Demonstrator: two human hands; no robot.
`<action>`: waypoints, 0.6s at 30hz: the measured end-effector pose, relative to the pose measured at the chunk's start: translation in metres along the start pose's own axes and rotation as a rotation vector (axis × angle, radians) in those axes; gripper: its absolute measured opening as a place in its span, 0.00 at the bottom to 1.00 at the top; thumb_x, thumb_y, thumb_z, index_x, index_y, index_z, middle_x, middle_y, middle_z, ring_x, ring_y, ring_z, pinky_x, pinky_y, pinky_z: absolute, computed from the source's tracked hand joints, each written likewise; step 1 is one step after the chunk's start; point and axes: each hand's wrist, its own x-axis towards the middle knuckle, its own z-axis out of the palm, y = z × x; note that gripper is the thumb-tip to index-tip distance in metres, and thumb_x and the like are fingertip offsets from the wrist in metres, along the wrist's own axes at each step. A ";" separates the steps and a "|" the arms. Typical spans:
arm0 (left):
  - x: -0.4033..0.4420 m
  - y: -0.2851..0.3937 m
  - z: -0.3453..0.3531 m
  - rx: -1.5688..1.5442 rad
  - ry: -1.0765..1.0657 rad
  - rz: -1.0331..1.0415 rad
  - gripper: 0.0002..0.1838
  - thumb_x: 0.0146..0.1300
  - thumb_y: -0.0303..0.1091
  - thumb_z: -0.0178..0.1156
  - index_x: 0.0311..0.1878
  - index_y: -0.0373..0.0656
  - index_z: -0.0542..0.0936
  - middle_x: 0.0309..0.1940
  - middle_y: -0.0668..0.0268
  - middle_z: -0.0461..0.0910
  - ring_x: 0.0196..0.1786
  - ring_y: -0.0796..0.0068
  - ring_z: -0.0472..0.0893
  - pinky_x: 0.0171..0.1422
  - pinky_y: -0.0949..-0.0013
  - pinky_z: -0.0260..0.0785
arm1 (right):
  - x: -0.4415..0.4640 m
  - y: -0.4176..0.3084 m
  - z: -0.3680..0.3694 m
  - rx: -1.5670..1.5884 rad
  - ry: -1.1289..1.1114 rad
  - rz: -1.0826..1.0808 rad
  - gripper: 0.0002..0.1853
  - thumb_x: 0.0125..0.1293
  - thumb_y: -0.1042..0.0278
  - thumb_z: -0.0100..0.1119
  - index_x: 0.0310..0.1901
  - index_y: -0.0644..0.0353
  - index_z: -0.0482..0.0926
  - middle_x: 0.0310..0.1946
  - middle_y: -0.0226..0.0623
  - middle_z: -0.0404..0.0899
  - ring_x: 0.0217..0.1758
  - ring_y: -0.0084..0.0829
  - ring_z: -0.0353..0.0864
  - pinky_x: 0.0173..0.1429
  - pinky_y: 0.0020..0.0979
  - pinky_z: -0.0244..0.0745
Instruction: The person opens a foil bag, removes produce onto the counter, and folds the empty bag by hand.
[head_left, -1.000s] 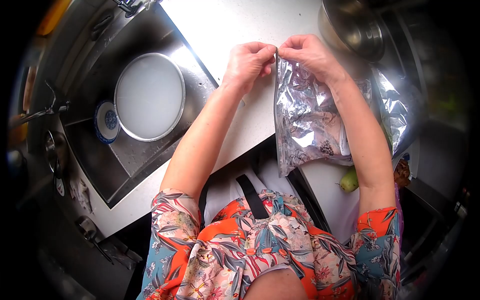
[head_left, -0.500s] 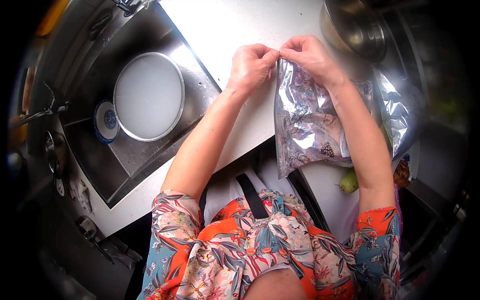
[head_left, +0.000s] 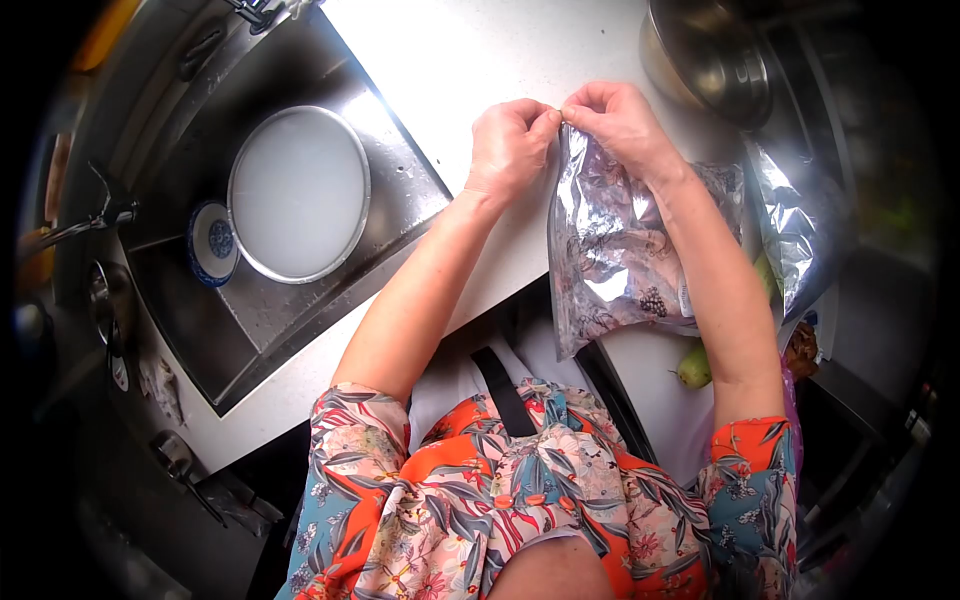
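Observation:
A shiny, see-through plastic bag [head_left: 610, 250] with a dark berry print lies over the counter's front edge, its long edge facing left. My left hand [head_left: 513, 145] pinches the top corner of that edge between thumb and fingers. Right beside it, my right hand [head_left: 618, 122] grips the same corner, fingertips nearly touching the left ones. My right forearm crosses over the bag and hides part of it. What is inside the bag is hard to make out.
On the left, a steel sink [head_left: 280, 330] holds a round pale lid or tray [head_left: 300, 195] and a blue-and-white dish [head_left: 213, 243]. A metal bowl [head_left: 705, 60] stands at the back right. Silvery foil packaging [head_left: 790, 225] and a green fruit or vegetable [head_left: 694, 367] lie at right.
Both hands, still pinching the bag's corner, have shifted slightly toward me and to the right. The bag's upper edge has come down a little with them.

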 end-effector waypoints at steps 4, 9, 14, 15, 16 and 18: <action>0.001 -0.001 0.002 -0.059 -0.005 -0.037 0.11 0.65 0.33 0.60 0.36 0.32 0.82 0.19 0.71 0.75 0.18 0.86 0.69 0.21 0.79 0.60 | 0.001 0.003 0.003 -0.015 0.020 -0.007 0.08 0.63 0.69 0.61 0.36 0.66 0.80 0.29 0.26 0.79 0.30 0.14 0.73 0.35 0.18 0.70; -0.001 0.009 -0.003 -0.148 -0.084 -0.182 0.10 0.64 0.32 0.60 0.34 0.33 0.81 0.19 0.70 0.76 0.18 0.85 0.70 0.20 0.79 0.59 | 0.000 -0.002 -0.001 0.132 0.042 0.004 0.08 0.62 0.68 0.62 0.36 0.66 0.81 0.28 0.27 0.79 0.28 0.14 0.73 0.33 0.19 0.70; -0.001 0.008 -0.003 -0.175 -0.075 -0.156 0.09 0.63 0.32 0.60 0.33 0.34 0.81 0.19 0.70 0.76 0.17 0.85 0.69 0.19 0.79 0.58 | 0.000 -0.002 -0.001 0.142 0.043 0.030 0.08 0.62 0.68 0.62 0.35 0.65 0.81 0.27 0.26 0.78 0.28 0.14 0.73 0.32 0.18 0.70; -0.001 0.008 -0.003 -0.166 -0.073 -0.153 0.09 0.63 0.32 0.61 0.33 0.34 0.81 0.19 0.70 0.76 0.17 0.85 0.69 0.19 0.79 0.58 | 0.000 -0.001 -0.001 0.131 0.035 0.029 0.08 0.63 0.67 0.63 0.36 0.64 0.80 0.28 0.25 0.78 0.28 0.12 0.73 0.32 0.17 0.69; -0.002 0.007 -0.004 -0.155 -0.080 -0.153 0.09 0.63 0.32 0.61 0.33 0.34 0.81 0.19 0.71 0.76 0.18 0.85 0.69 0.20 0.79 0.58 | 0.000 0.000 -0.001 0.129 0.029 0.032 0.08 0.63 0.67 0.63 0.36 0.64 0.80 0.28 0.25 0.78 0.29 0.12 0.73 0.32 0.17 0.69; -0.002 0.007 -0.003 -0.134 -0.096 -0.150 0.09 0.63 0.32 0.61 0.32 0.34 0.81 0.19 0.71 0.75 0.18 0.86 0.69 0.20 0.79 0.58 | 0.000 -0.001 -0.002 0.123 0.019 0.037 0.08 0.62 0.67 0.63 0.36 0.64 0.81 0.28 0.24 0.78 0.29 0.12 0.72 0.33 0.17 0.69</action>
